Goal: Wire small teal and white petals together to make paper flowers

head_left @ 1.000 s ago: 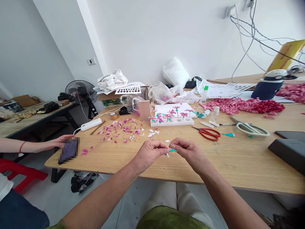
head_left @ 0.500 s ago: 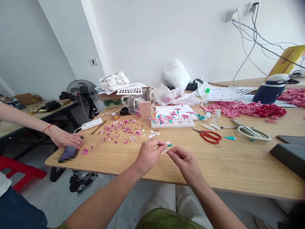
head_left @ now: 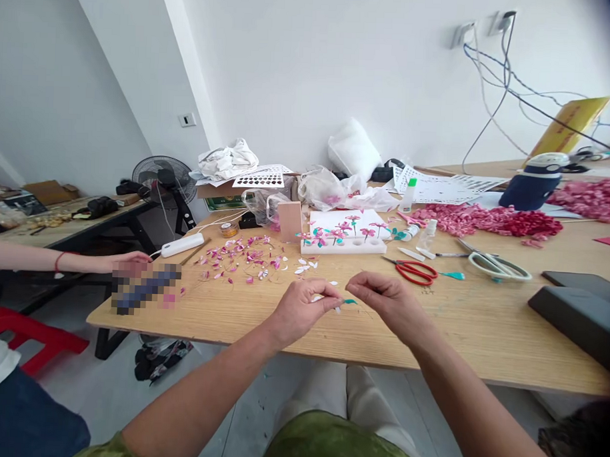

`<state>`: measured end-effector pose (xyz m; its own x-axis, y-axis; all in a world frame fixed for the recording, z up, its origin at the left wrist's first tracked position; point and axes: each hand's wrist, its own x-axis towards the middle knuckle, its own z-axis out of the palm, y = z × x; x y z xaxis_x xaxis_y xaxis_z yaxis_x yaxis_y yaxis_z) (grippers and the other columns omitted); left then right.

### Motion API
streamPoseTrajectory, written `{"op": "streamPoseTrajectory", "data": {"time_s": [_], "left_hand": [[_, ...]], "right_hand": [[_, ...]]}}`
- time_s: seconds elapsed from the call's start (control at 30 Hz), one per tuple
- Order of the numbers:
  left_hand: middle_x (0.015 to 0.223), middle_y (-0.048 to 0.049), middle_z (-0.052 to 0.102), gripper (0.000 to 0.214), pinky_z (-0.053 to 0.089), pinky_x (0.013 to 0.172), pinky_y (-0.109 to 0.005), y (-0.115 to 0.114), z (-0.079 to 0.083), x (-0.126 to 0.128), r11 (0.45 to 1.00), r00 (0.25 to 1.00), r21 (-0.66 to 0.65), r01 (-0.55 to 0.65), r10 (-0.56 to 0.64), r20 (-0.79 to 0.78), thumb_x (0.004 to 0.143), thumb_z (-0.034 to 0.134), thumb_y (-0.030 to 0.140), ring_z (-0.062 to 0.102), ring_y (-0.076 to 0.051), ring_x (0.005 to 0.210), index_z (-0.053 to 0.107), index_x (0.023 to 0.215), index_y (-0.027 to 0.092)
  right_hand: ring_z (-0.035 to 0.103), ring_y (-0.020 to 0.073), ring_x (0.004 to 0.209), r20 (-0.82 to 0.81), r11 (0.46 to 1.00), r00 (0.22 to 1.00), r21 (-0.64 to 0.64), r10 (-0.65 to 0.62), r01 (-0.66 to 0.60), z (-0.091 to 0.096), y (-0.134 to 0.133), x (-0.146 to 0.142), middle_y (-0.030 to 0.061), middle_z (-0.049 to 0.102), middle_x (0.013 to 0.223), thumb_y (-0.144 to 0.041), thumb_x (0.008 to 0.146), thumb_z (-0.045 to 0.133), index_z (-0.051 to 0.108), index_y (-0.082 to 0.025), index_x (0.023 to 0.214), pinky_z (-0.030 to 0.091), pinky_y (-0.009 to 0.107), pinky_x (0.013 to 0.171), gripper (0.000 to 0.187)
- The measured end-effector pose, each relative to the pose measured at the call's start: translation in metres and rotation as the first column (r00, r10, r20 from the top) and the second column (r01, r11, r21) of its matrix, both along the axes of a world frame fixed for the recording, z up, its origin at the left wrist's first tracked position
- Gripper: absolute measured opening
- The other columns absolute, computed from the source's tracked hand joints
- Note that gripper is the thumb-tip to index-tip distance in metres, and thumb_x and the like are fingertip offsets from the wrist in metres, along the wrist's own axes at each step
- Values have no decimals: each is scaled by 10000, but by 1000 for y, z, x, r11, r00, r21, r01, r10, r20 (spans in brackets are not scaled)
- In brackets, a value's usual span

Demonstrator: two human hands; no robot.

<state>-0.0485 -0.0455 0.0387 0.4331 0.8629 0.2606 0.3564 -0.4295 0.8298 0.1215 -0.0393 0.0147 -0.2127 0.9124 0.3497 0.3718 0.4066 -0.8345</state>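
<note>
My left hand (head_left: 309, 305) is closed in a pinch at the near middle of the table. A small teal leaf-shaped piece (head_left: 350, 301) sticks out from its fingertips. To the right, my right hand (head_left: 382, 299) also pinches thumb against fingers, a short gap from the left one. What it holds, if anything, is too small to make out. White petals (head_left: 306, 267) lie just beyond my hands. Behind them, pink and teal flowers (head_left: 341, 231) on thin stems stand in a white holder (head_left: 329, 247).
Loose pink petals (head_left: 249, 253) spread to the left. Red-handled scissors (head_left: 417, 272), larger pale-handled scissors (head_left: 498, 265) and a clear bottle (head_left: 427, 236) lie or stand right. Pink bundles (head_left: 485, 220) lie farther back. At the left edge is another person's hand (head_left: 134, 261) by a blurred-out dark object.
My right hand has moved up and right, away from my left hand, and the teal piece now shows between them. The other person's hand has shifted back with the dark object.
</note>
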Motion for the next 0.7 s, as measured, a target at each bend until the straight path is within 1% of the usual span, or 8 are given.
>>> {"op": "streamPoseTrajectory", "data": {"time_s": [0.1, 0.2, 0.27, 0.37, 0.43, 0.53, 0.63, 0.7], "left_hand": [[654, -5, 598, 139, 403, 653, -230, 2, -1, 1, 994, 991, -2, -109, 109, 78, 731, 536, 247, 535, -126, 660, 600, 660, 145], [666, -9, 597, 128, 400, 662, -243, 6, -8, 2, 980, 984, 99, -175, 172, 45, 739, 519, 217, 528, -131, 668, 599, 660, 156], [674, -10, 599, 133, 396, 684, -256, 7, -11, 3, 966, 983, 193, -172, 180, -26, 745, 510, 197, 522, -137, 682, 597, 649, 169], [669, -10, 605, 155, 384, 728, -279, 6, -11, 4, 957, 982, 279, -85, 127, -137, 757, 498, 185, 512, -143, 705, 602, 643, 181], [671, -11, 607, 154, 384, 734, -278, 3, -7, 3, 972, 987, 233, -12, 49, -153, 760, 493, 186, 512, -141, 710, 611, 661, 180], [687, -12, 606, 120, 395, 702, -252, -1, -1, 2, 998, 999, 42, 36, -35, -33, 736, 524, 204, 522, -130, 695, 612, 666, 164], [648, -2, 582, 115, 396, 673, -233, -2, 1, 2, 992, 988, -121, 28, -9, 154, 711, 553, 230, 513, -116, 662, 594, 647, 144], [631, 4, 565, 121, 394, 658, -225, -1, -1, 2, 987, 970, -163, -6, 45, 238, 709, 551, 233, 501, -105, 642, 582, 646, 135]], "right_hand": [[385, 96, 519, -117, 998, 993, -55, -21, 15, -21, -4, -14, -35, 441, 547, -357, 770, 477, 535, -170, 648, 307, 213, 485, 230], [385, 100, 513, -4, 995, 995, -14, -100, 100, -32, -23, -29, -31, 438, 532, -331, 796, 438, 545, -174, 675, 309, 215, 488, 226], [387, 99, 495, 126, 985, 977, 66, -170, 163, -28, -37, -33, -28, 454, 521, -302, 806, 421, 551, -179, 676, 306, 213, 482, 220], [408, 97, 480, 276, 963, 935, 212, -224, 168, -6, -44, -23, -14, 516, 531, -274, 804, 419, 571, -187, 681, 310, 217, 484, 214], [435, 106, 498, 307, 955, 922, 250, -236, 161, 9, -37, -11, 0, 549, 552, -278, 793, 437, 587, -189, 684, 319, 223, 495, 206], [457, 121, 557, 211, 983, 966, 138, -151, 123, 16, -15, 3, 8, 560, 605, -312, 772, 475, 581, -184, 659, 339, 225, 512, 201], [439, 115, 564, -6, 999, 1000, -28, 25, -25, -2, -1, 3, -5, 510, 600, -356, 769, 483, 556, -174, 638, 347, 221, 515, 235], [425, 108, 551, -84, 996, 996, -79, 35, -42, -19, -2, -5, -16, 481, 587, -367, 773, 482, 552, -172, 660, 343, 218, 509, 236]]}}
